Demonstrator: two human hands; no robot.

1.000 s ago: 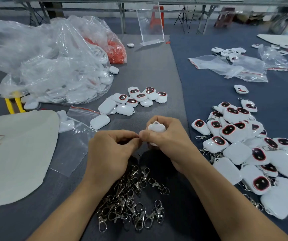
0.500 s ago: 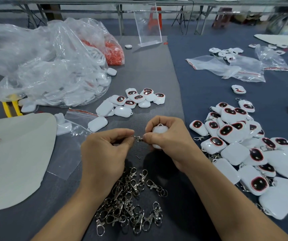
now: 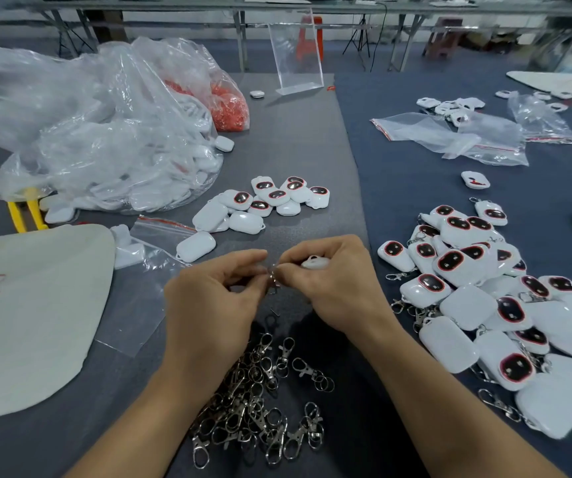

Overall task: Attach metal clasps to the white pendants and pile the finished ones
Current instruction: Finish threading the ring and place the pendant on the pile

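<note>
Both hands meet over mid bench, nr the front edge. R hand [image 3: 329,288] has fingers curled round a white pendant [image 3: 314,262], its loop end peeking out on top; thumb & forefinger also nip the metal clasp [image 3: 272,280]. L hand [image 3: 215,298] pinches the same clasp from the other side, fingertips of the two hands just abt touching. Clasp hangs between them, off the surface; whether it's hooked onto the pendant, can't tell. Loose clasp heap [image 3: 260,401] lies below the wrists by the front edge. Finished pile [image 3: 467,305], pendants w/ clasps on, spreads down the right side twd the front-right corner. Small bunch of bare pendants [image 3: 243,215] sits mid bench, just beyond the hands. Big clear bag [image 3: 105,150] of more pendants fills the back-left, red-filled bag [image 3: 226,105] behind it. Acrylic stand [image 3: 295,56] at the far edge.
</note>
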